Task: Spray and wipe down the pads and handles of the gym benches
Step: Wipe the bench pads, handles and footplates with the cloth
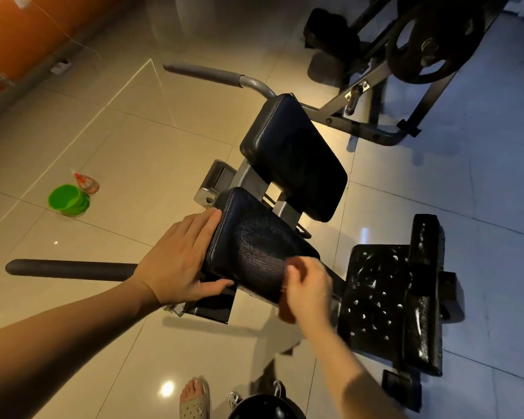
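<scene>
Fingers of left hand press near pad (right hand grips cloth).

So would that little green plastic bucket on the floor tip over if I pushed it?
It would probably slide: the small green plastic bucket stands on glossy tiles. It looks light, though I cannot see whether it holds water. Its wide, squat shape should resist tipping.

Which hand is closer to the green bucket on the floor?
Left. The left hand rests on the left edge of the near pad, the side toward the green bucket. The right hand grips a cloth at the pad's right end, farther away.
</scene>
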Demonstrator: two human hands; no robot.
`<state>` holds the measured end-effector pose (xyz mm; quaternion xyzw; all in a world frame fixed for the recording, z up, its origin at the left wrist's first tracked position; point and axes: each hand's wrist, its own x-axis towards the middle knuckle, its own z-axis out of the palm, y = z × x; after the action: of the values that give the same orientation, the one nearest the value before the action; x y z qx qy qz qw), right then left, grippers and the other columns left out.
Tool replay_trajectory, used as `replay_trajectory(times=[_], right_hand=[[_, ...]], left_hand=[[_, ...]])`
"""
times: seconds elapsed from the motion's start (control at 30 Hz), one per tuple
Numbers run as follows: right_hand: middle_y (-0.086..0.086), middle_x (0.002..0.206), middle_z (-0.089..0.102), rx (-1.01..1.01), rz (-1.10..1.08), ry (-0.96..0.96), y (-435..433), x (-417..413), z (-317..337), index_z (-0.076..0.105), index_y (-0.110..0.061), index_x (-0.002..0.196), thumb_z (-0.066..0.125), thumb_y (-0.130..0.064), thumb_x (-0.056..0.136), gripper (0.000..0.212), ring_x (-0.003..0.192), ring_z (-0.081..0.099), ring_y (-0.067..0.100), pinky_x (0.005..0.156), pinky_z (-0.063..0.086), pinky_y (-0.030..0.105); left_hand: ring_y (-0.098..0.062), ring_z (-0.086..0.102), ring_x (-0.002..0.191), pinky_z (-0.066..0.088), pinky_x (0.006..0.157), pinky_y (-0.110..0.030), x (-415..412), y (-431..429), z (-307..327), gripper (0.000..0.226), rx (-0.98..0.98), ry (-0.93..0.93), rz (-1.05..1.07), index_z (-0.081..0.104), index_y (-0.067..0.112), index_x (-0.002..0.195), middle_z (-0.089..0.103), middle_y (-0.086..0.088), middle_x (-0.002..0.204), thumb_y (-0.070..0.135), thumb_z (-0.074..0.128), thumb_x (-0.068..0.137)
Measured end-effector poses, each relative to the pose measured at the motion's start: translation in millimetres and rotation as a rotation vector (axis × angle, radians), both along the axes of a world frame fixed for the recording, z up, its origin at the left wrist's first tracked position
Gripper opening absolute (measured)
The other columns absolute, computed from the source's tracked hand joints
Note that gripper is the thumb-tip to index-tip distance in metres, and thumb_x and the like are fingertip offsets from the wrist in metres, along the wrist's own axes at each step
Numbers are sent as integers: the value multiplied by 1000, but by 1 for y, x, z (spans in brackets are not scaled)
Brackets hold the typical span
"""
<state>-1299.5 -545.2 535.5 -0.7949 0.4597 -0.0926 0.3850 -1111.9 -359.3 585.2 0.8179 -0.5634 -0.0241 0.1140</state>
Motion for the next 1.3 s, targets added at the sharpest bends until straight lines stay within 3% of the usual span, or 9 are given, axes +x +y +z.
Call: replay_trajectory(times=[0.1,0.23,0.33,0.5,0.67,0.73,0.97,1.17,1.3], right_hand=[[-1,102,66,92,-144,81,-22,18,-5,69,-15,110,63,-17,97,15,102,66,21,84,54,30],[-9,107,59,77,100,-189,20,65,54,68,-13,112,62,-16,99,15,93,56,-2,66,43,4],[-8,100,60,24,249,-277,50,36,59,69,-13,106,62,-14,99,10,88,54,-6,73,43,3],[-6,97,59,106,-108,72,-7,-9,-7,68,-15,108,62,-16,98,12,102,64,16,84,45,25],[-4,104,61,39,9,-239,28,51,36,69,-11,108,61,-13,98,12,88,53,-4,76,43,2],[-6,102,60,13,169,-333,51,42,47,69,-13,110,61,-10,99,13,89,56,-2,75,45,6],[-1,94,65,140,-183,156,-29,-27,-40,68,-13,108,64,-15,97,12,100,68,25,82,55,33],[-3,106,62,87,138,-264,18,59,35,67,-15,112,62,-20,99,15,98,57,3,78,48,12],[-8,101,58,-15,146,-177,14,5,2,67,-18,109,60,-18,100,12,94,56,2,76,43,13]], left_hand=[[-36,43,137,42,114,-50,1,1,-2,118,17,5,6,18,3,160,35,-20,157,83,55,81],[-36,43,137,41,114,-51,1,0,-1,119,34,17,17,18,5,161,35,-19,158,85,53,81],[-35,42,138,41,115,-49,1,0,0,119,36,17,22,18,5,161,35,-19,158,86,51,80],[-36,42,138,40,115,-49,1,1,-2,119,18,-1,9,20,2,160,35,-20,158,82,58,80],[-35,42,138,38,116,-47,0,0,1,118,25,-10,9,19,2,160,35,-19,158,83,54,81],[-34,41,138,38,116,-46,0,1,1,118,23,5,16,19,4,160,35,-19,158,85,52,81],[-36,43,138,42,114,-50,0,0,-2,118,23,-10,16,22,2,159,37,-19,157,81,58,80],[-35,42,138,40,115,-49,0,0,0,117,19,9,17,19,5,161,35,-18,158,83,54,81],[-35,44,136,41,114,-48,-1,0,-1,116,0,0,13,20,5,160,37,-18,157,82,55,81]])
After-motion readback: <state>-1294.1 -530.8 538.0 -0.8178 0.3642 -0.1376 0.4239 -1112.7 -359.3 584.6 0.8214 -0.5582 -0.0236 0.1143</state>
